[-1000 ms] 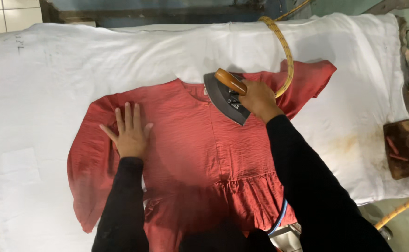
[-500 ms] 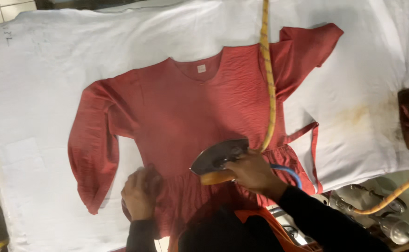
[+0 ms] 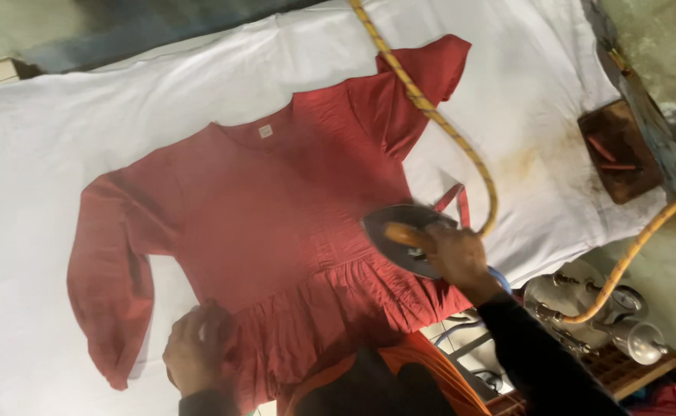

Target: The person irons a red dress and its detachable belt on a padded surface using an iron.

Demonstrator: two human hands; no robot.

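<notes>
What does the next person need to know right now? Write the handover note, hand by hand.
Right hand: gripping the orange handle of the iron, which sits on the red dress at its right waist.
Left hand: fingers bunched on the dress's lower left hem, pinning it down.
Dress lies flat, neck away from the person, on the white padded table. The iron's yellow braided cord runs over the right sleeve.
Done: chest looks fairly smooth.
Left: gathered skirt and left sleeve look creased.
</notes>
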